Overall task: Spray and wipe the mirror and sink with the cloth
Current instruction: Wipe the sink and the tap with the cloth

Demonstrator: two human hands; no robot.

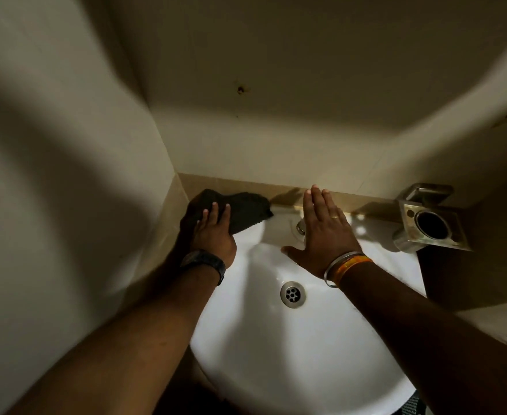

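A white oval sink (pixel 276 348) fills the lower middle, with a metal drain (pixel 292 294) in its basin. My left hand (pixel 213 235) lies with straight fingers on a dark cloth (pixel 243 211) at the sink's back left corner, against the wall ledge. My right hand (pixel 324 232) is spread flat, fingers straight, over the back rim of the sink and covers most of a metal tap (pixel 300 227). No mirror or spray bottle is in view.
A tan tiled ledge (pixel 234 184) runs along the wall behind the sink. A metal holder (pixel 429 223) with a round dark opening is fixed at the right. Pale walls close in on the left and at the back.
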